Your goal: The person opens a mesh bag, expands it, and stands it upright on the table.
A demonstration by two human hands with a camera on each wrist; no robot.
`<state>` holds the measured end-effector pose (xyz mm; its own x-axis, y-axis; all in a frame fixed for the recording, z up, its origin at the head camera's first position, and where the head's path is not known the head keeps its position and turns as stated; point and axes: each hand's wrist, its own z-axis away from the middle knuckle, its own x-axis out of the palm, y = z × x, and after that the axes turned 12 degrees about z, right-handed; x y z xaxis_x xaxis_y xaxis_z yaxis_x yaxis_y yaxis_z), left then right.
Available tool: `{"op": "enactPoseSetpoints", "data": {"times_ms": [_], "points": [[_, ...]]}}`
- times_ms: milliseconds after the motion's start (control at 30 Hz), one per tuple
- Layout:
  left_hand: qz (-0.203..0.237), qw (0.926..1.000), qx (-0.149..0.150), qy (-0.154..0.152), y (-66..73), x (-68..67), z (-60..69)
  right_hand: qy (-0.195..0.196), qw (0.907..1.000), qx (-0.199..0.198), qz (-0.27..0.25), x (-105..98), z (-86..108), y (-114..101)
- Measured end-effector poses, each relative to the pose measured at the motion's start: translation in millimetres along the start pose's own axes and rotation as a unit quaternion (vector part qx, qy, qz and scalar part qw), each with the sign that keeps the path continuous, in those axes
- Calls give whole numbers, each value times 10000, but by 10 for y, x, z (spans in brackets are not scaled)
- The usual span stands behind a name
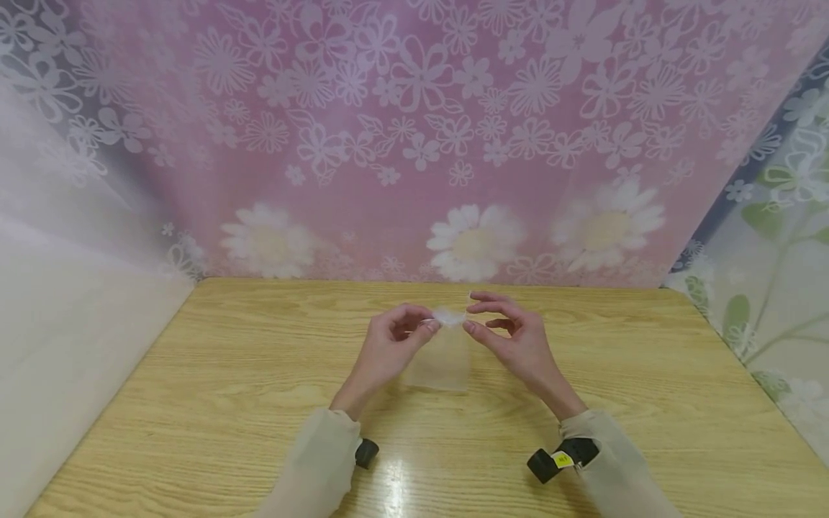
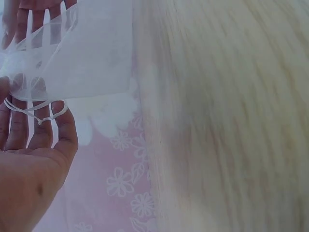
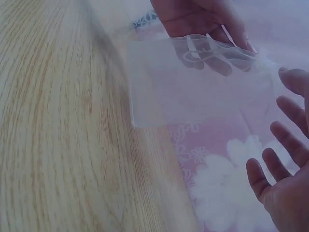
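Note:
A small sheer white drawstring bag [image 1: 438, 363] hangs between the two hands over the table, its mouth gathered at the top. My left hand [image 1: 388, 338] pinches the gathered mouth at its left side with thumb and forefinger. In the left wrist view, the white cord [image 2: 41, 118] loops across the fingers of that hand. My right hand [image 1: 518, 338] is at the right side of the mouth, its thumb tip close to the gathers. Its fingers [image 3: 289, 140] are spread and slightly bent, with a thin white strand by the fingertips. The bag looks flat and see-through.
A wood-grain table [image 1: 227, 403] lies beneath the hands. Behind it hangs a pink floral curtain [image 1: 363, 180], with pale cloth [image 1: 78, 288] on the left and leaf-patterned cloth [image 1: 784, 288] on the right. Each wrist carries a black camera [image 1: 547, 466].

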<state>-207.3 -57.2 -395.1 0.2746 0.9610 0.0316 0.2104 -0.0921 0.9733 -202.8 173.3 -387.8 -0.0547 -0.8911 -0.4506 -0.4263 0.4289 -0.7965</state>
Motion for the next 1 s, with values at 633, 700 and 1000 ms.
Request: {"op": "enactPoseSetpoints", "data": {"times_ms": [633,700,1000], "points": [[177,9998,52,-71,18,22,78,56,9995,-282,137,76,41,31],[126,9999,38,-91,21,22,86,61,9994,-282,194,76,48,26],[-342,9991,217,92,23,22,101,222,9937,-617,904,85,76,13]]}}
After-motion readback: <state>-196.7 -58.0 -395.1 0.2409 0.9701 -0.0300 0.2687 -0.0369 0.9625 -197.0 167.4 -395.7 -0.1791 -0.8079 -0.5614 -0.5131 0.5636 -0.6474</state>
